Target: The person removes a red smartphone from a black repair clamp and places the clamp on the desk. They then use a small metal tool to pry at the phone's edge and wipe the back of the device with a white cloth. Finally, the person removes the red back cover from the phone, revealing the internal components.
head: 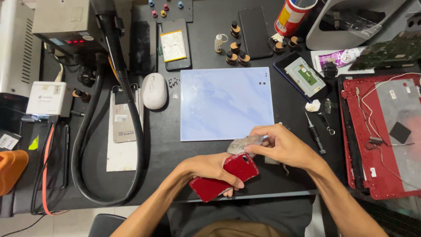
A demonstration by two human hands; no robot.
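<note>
My left hand (210, 169) grips a red phone (224, 176) face down, near the table's front edge. My right hand (280, 145) pinches a small greyish cloth or wipe (244, 143) against the phone's upper end, by its camera. Both hands sit just below a pale blue glass work plate (224, 103) on the black mat.
A white mouse (154, 90), small screws (173, 82), small bottles (234, 44), a black phone (255, 30) and a red can (289, 17) lie behind the plate. An opened red laptop shell (381, 131) is at right, a screwdriver (315, 131) beside it. A thick black hose (109, 131) loops at left.
</note>
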